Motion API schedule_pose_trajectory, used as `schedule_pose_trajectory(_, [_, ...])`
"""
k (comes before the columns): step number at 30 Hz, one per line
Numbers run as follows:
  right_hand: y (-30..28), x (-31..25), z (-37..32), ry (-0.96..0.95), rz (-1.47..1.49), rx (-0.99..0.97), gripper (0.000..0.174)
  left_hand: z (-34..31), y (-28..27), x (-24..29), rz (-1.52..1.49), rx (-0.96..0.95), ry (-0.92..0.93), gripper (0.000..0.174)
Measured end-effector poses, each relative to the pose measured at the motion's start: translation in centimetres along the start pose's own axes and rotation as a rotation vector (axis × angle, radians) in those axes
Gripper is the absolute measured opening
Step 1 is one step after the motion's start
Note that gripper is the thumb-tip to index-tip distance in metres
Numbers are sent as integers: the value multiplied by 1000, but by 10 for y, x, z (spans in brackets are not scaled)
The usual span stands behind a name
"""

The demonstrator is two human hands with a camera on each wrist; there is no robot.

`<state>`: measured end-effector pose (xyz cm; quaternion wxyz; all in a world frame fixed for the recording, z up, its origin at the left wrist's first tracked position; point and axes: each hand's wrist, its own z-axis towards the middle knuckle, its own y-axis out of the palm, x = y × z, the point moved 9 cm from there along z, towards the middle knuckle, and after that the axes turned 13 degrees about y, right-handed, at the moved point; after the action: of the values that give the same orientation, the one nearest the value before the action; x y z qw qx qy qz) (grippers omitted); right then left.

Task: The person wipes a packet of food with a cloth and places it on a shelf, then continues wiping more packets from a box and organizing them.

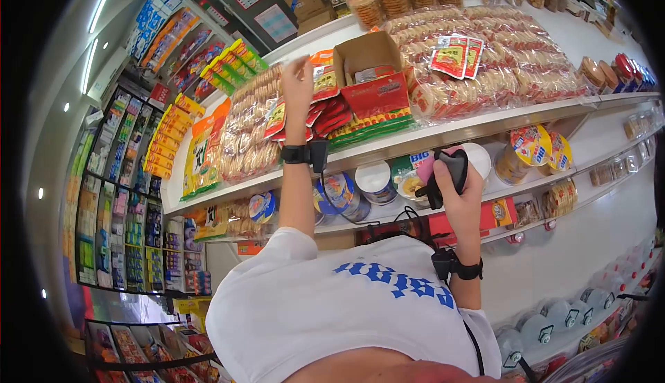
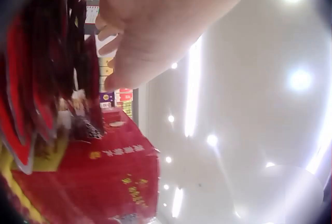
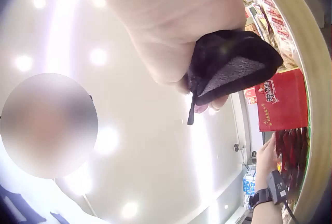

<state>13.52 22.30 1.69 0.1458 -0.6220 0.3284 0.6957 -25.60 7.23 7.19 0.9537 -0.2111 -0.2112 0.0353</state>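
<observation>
The right hand (image 1: 463,201) grips a black object (image 1: 453,168), seemingly to keep it off the shelf (image 1: 485,127). Farther, the left hand (image 1: 298,81) is beside red packets (image 1: 334,117), its grasp impossible to tell; these lean together against an open box (image 1: 377,97), probably for display.

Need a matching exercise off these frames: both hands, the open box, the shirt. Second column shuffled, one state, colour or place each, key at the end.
Column one
1. Left hand
2. Right hand
3. Open box
4. Shirt

Column two
A. White with blue lettering
B. Gripping a black object
C. Red outer front, bare brown cardboard inside
D. By the red packets on the upper shelf

Pairs: 1-D, 2-B, 3-C, 4-A
</observation>
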Motion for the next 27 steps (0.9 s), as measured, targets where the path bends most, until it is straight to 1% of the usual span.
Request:
schedule_pose_trajectory(2, [-5, 1, 1, -10, 12, 31, 22, 31, -2, 39, -208, 71, -46, 30])
schedule_pose_trajectory(3, [-5, 2, 1, -14, 22, 43, 22, 43, 10, 55, -276, -7, -54, 29])
schedule_pose_trajectory(6, [0, 1, 0, 0, 52, 24, 22, 60, 76, 74, -95, -526, 9, 29])
schedule_pose_trajectory(9, [6, 0, -4, 17, 65, -2, 22, 38, 142, 41, 162, -946, 196, 31])
schedule_pose_trajectory(11, [4, -1, -8, -3, 56, 11, 21, 11, 153, 22, 370, -1127, 250, 33])
schedule_pose_trajectory(12, [2, 0, -9, -26, 43, 26, 20, 3, 158, 21, 472, -1215, 285, 34])
schedule_pose_trajectory(13, [-1, 0, -10, -46, 28, 43, 19, -1, 162, 21, 433, -1253, 238, 35])
schedule_pose_trajectory(15, [-4, 2, -12, -28, 48, 44, 19, -12, 163, 17, 355, -1326, 126, 38])
schedule_pose_trajectory(18, [-5, 3, -13, -3, 75, 49, 20, -24, 168, 3, 119, -1365, -190, 39])
schedule_pose_trajectory(19, [-5, 4, -14, 6, 79, 52, 20, -17, 184, -12, 95, -1219, -46, 39])
schedule_pose_trajectory(20, [-4, 3, -14, 4, 78, 55, 21, -13, 207, -42, 73, -1066, 94, 39])
schedule_pose_trajectory(21, [-3, 3, -14, 3, 78, 56, 21, -11, 208, -41, 75, -1021, 181, 39])
schedule_pose_trajectory(22, [-3, 4, -13, 2, 78, 56, 21, -6, 201, -20, 82, -974, 267, 39])
schedule_pose_trajectory(23, [-1, 6, -13, 6, 65, 46, 21, -11, 191, -8, 113, -1039, 307, 39])
schedule_pose_trajectory(24, [-1, 9, -13, 9, 52, 38, 21, -13, 180, 16, 144, -1105, 350, 39])
schedule_pose_trajectory(27, [3, 10, -13, 25, 54, 17, 22, -15, 175, 30, 302, -1232, 344, 35])
